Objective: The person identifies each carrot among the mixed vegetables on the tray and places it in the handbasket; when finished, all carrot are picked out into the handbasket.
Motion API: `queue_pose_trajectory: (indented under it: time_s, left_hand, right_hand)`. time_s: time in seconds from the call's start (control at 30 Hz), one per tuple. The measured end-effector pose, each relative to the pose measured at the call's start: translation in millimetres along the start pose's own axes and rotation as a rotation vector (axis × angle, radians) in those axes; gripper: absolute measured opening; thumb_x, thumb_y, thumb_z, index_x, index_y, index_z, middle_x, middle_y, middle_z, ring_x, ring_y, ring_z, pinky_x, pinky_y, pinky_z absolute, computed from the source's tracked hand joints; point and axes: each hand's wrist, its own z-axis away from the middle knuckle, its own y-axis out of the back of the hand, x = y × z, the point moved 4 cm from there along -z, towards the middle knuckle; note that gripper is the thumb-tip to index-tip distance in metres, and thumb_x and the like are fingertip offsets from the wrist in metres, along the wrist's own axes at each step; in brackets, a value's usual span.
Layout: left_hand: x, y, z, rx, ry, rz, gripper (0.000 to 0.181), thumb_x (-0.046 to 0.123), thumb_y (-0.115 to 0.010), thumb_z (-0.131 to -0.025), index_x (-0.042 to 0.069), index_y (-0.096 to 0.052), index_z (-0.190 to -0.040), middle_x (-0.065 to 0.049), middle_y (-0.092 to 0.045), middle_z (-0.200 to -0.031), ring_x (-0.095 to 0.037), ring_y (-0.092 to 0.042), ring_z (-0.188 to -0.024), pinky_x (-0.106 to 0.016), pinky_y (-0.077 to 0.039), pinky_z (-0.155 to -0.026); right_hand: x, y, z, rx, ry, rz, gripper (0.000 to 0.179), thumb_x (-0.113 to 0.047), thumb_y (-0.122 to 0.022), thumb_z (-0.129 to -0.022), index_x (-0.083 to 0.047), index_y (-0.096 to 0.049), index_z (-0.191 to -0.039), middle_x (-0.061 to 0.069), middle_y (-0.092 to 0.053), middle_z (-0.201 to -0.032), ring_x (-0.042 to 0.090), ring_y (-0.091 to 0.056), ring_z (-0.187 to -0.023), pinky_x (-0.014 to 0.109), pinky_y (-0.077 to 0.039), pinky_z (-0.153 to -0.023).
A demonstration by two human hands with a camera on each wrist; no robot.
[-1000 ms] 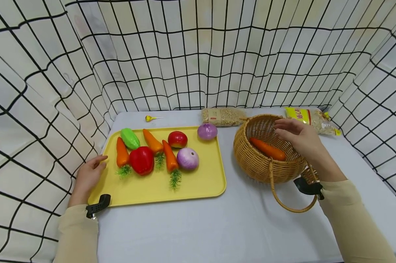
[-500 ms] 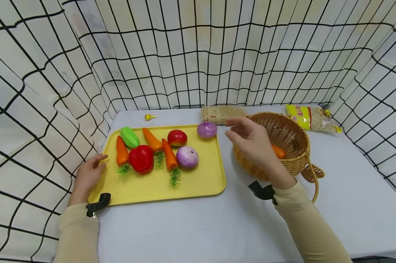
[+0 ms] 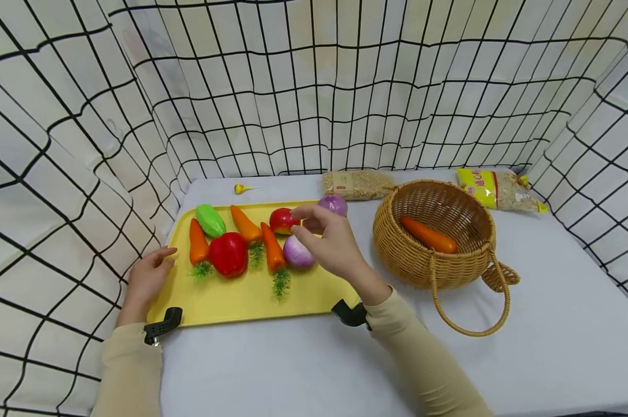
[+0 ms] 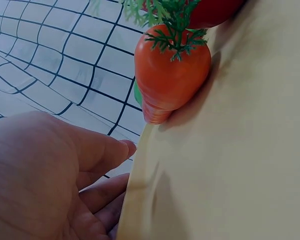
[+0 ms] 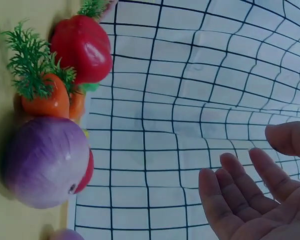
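Note:
My right hand (image 3: 330, 240) is over the right part of the yellow tray (image 3: 225, 307), fingers loosely bent and apart, holding nothing. In the head view it overlaps a pale purple onion (image 3: 297, 252) and reaches the edge of a red round vegetable (image 3: 281, 220). The right wrist view has the fingers (image 5: 234, 195) spread well apart from the onion (image 5: 47, 162). At the tray's left rim, my left hand (image 3: 148, 279) lies relaxed, its fingertips right at the edge, near a carrot (image 4: 172, 70). A red bell pepper (image 3: 228, 255), more carrots and a green vegetable (image 3: 210, 220) lie on the tray.
A wicker basket (image 3: 412, 263) with a carrot (image 3: 429, 236) inside stands right of the tray, its handle (image 3: 472, 333) hanging forward. Behind are a bag of grains (image 3: 357, 184), a yellow-labelled bag (image 3: 501, 189) and a lollipop (image 3: 243, 188). A darker purple onion (image 3: 334, 204) sits at the tray's back right corner. Grid-patterned cloth walls surround the table.
My right hand has moved left from above the basket, past its rim, to over the tray's onion. The left hand has stayed at the tray's left edge.

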Motion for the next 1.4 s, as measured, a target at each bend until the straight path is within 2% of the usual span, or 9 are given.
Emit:
queue_pose_trajectory:
  time_s: [0.2, 0.47, 0.53, 0.67, 0.8, 1.0, 1.07, 1.2, 1.4]
  left_hand:
    - [-1.5, -5.6, 0.9, -0.004, -0.024, 0.008, 0.043, 0.018, -0.041, -0.103, -0.004, -0.051, -0.138, -0.024, -0.035, -0.152, -0.044, -0.033, -0.138, -0.055, -0.031, -0.110]
    - [-4.7, -7.8, 4.4, 0.004, -0.015, 0.012, 0.041, 0.016, -0.042, -0.103, -0.005, -0.051, -0.137, -0.025, -0.035, -0.152, -0.043, -0.034, -0.138, -0.053, -0.032, -0.110]
    - [-2.9, -8.2, 4.7, 0.006, -0.018, 0.018, 0.040, 0.015, -0.042, -0.103, -0.006, -0.052, -0.136, -0.024, -0.036, -0.152, -0.042, -0.034, -0.138, -0.053, -0.032, -0.110]
    - [-1.3, -8.2, 2.6, 0.025, -0.010, 0.017, 0.038, 0.005, -0.043, -0.099, -0.005, -0.054, -0.135, -0.023, -0.039, -0.150, -0.042, -0.035, -0.138, -0.052, -0.032, -0.111]
    - [-3.2, -7.3, 0.4, 0.042, 0.001, -0.010, 0.045, -0.006, -0.039, -0.092, -0.003, -0.056, -0.134, -0.022, -0.042, -0.149, -0.042, -0.035, -0.138, -0.052, -0.029, -0.112]
    - [-3.4, -5.0, 0.3, 0.047, -0.003, -0.031, 0.050, -0.009, -0.037, -0.089, -0.001, -0.057, -0.134, -0.021, -0.041, -0.149, -0.042, -0.035, -0.139, -0.052, -0.028, -0.113]
    - [-4.2, -3.9, 0.3, 0.048, 0.009, -0.030, 0.050, -0.008, -0.037, -0.090, 0.000, -0.057, -0.135, -0.020, -0.041, -0.150, -0.041, -0.034, -0.139, -0.052, -0.028, -0.113]
    - [-6.9, -1.3, 0.2, 0.042, 0.027, -0.021, 0.051, -0.007, -0.035, -0.091, 0.003, -0.055, -0.137, -0.018, -0.038, -0.152, -0.041, -0.031, -0.141, -0.053, -0.027, -0.113]
    - [-9.8, 4.4, 1.1, 0.056, 0.023, -0.003, 0.051, -0.008, -0.036, -0.090, 0.002, -0.055, -0.137, -0.019, -0.038, -0.152, -0.040, -0.032, -0.141, -0.051, -0.029, -0.113]
  right_hand:
    - [13.1, -22.4, -3.5, -0.022, 0.020, 0.029, 0.025, -0.010, -0.069, -0.090, -0.003, -0.068, -0.114, 0.010, -0.070, -0.110, 0.016, -0.067, -0.092, 0.027, -0.055, -0.083]
    - [40.3, -50.4, -0.7, -0.074, -0.180, 0.018, 0.019, -0.014, -0.066, -0.092, -0.009, -0.069, -0.109, 0.000, -0.071, -0.105, 0.013, -0.067, -0.093, 0.025, -0.054, -0.083]
    - [43.7, -56.0, 2.1, -0.084, -0.204, 0.008, 0.018, -0.014, -0.066, -0.092, -0.009, -0.069, -0.109, 0.001, -0.071, -0.105, 0.015, -0.067, -0.094, 0.027, -0.054, -0.084]
    - [48.0, -66.4, 6.5, -0.097, -0.195, 0.001, 0.022, -0.014, -0.067, -0.091, -0.006, -0.068, -0.111, 0.008, -0.070, -0.110, 0.021, -0.066, -0.096, 0.031, -0.055, -0.086]
    - [54.9, -75.9, 11.0, -0.101, -0.173, 0.014, 0.026, -0.013, -0.069, -0.089, -0.004, -0.068, -0.114, 0.013, -0.068, -0.112, 0.022, -0.065, -0.094, 0.030, -0.054, -0.084]
    - [60.4, -81.6, 14.9, -0.077, -0.158, 0.063, 0.031, -0.014, -0.069, -0.088, -0.006, -0.066, -0.118, 0.014, -0.067, -0.103, 0.030, -0.057, -0.086, 0.029, -0.046, -0.071]
    - [62.3, -82.9, 13.9, -0.068, -0.158, 0.082, 0.033, -0.014, -0.070, -0.087, -0.006, -0.066, -0.119, 0.013, -0.067, -0.106, 0.030, -0.057, -0.089, 0.031, -0.047, -0.074]
    - [67.8, -86.0, 11.4, -0.065, -0.182, 0.138, 0.036, -0.015, -0.071, -0.086, -0.007, -0.065, -0.120, 0.009, -0.065, -0.116, 0.028, -0.058, -0.101, 0.037, -0.049, -0.089]
    - [73.8, -91.7, 9.5, -0.098, -0.274, 0.172, 0.045, -0.024, -0.074, -0.084, -0.009, -0.062, -0.125, 0.008, -0.061, -0.116, 0.022, -0.055, -0.094, 0.032, -0.049, -0.078]
